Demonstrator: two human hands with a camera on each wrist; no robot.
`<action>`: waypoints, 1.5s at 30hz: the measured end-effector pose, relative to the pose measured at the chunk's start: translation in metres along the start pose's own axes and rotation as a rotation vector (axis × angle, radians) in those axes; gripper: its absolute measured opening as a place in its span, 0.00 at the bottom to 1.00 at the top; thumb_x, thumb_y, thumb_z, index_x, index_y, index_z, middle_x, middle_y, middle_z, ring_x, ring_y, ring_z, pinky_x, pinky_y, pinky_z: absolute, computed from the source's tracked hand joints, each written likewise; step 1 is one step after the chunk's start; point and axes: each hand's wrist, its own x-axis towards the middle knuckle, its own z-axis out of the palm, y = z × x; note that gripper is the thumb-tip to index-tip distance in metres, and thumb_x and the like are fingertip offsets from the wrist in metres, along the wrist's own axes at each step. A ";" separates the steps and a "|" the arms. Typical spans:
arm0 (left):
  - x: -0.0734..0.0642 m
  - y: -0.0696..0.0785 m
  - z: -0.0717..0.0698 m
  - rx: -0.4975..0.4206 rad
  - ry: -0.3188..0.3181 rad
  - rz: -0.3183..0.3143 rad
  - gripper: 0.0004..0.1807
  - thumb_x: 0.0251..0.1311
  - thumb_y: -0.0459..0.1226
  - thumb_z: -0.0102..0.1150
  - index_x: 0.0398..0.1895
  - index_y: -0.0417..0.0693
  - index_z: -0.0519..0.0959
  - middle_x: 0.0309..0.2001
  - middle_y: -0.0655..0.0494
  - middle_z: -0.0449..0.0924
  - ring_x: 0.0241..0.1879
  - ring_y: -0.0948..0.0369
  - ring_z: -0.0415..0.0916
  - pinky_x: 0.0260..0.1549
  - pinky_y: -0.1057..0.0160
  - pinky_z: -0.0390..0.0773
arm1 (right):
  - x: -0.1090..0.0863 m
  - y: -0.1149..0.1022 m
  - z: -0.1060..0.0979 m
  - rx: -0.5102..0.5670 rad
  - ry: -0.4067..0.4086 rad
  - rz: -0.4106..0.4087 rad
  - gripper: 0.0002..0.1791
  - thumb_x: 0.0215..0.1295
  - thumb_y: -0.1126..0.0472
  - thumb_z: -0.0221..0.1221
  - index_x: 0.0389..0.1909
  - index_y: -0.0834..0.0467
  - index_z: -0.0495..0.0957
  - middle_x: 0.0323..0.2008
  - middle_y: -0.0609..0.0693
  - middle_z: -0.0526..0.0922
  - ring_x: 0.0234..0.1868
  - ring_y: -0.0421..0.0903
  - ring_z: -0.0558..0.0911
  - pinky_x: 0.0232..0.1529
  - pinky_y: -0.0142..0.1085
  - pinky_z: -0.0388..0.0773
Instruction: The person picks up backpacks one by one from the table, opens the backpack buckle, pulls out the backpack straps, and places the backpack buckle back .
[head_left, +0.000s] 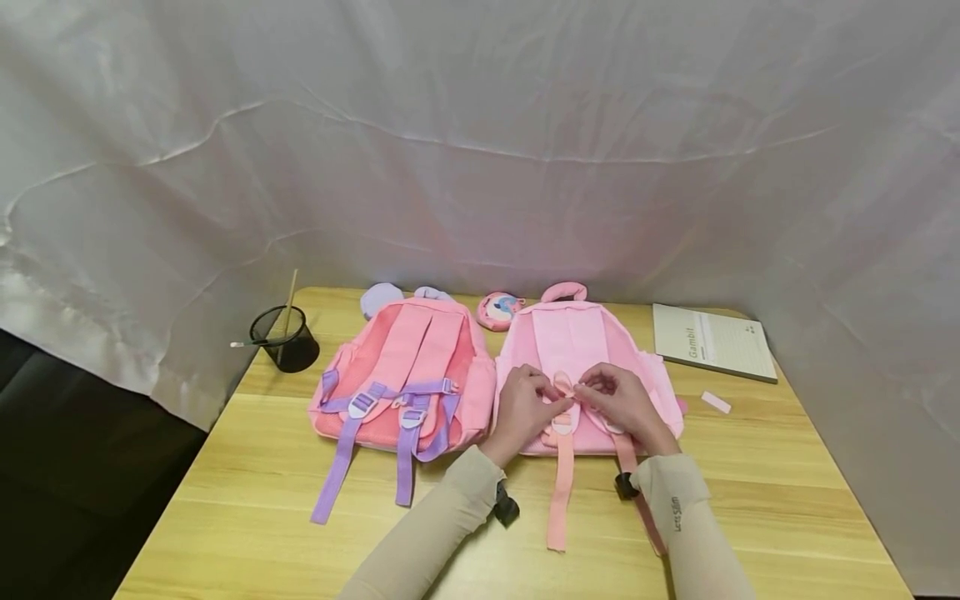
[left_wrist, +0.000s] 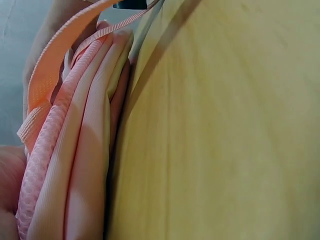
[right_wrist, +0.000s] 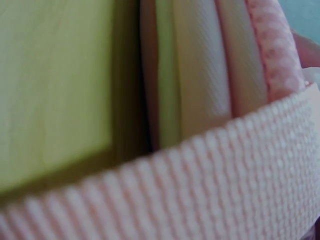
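A light pink backpack [head_left: 592, 333] lies on the table with its strap side up. Over its lower middle, my left hand [head_left: 521, 410] and right hand [head_left: 621, 404] meet, fingertips pinching a looped peach strap [head_left: 564, 385] between them. Strap tails, one a peach webbing tail [head_left: 559, 508], hang past the bag's bottom edge onto the table. In the left wrist view, the bag's layered side [left_wrist: 90, 150] rises beside the tabletop under a curved strap [left_wrist: 47, 65]. Blurred webbing [right_wrist: 200, 185] crosses close before the right wrist camera. The fingertips' exact hold is too small to make out.
Left of it lies a coral backpack [head_left: 393, 350] with purple straps [head_left: 341, 479]. A black mesh pen holder [head_left: 296, 350] stands at the far left. Behind is a round pink pouch [head_left: 497, 312]. Right are a notebook [head_left: 712, 337] and a small white eraser-like block [head_left: 716, 402].
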 end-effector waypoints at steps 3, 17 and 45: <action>0.000 0.000 0.001 0.020 -0.001 0.041 0.09 0.50 0.47 0.80 0.22 0.56 0.89 0.32 0.61 0.80 0.35 0.64 0.71 0.34 0.69 0.69 | 0.000 0.000 0.001 -0.003 0.006 -0.014 0.15 0.65 0.52 0.71 0.40 0.58 0.81 0.35 0.53 0.86 0.35 0.42 0.83 0.37 0.30 0.79; -0.001 0.005 0.005 0.045 0.039 0.041 0.06 0.48 0.45 0.79 0.22 0.58 0.90 0.23 0.66 0.81 0.32 0.66 0.71 0.31 0.72 0.67 | -0.005 0.001 0.000 -0.046 -0.041 -0.010 0.14 0.62 0.47 0.73 0.38 0.51 0.83 0.33 0.50 0.84 0.37 0.46 0.80 0.41 0.33 0.76; -0.001 0.005 0.006 0.130 -0.007 0.049 0.07 0.55 0.50 0.75 0.28 0.62 0.88 0.28 0.67 0.81 0.36 0.66 0.71 0.30 0.71 0.66 | -0.002 0.003 0.006 0.010 0.070 -0.048 0.13 0.64 0.50 0.72 0.36 0.55 0.85 0.34 0.49 0.88 0.36 0.41 0.83 0.38 0.30 0.78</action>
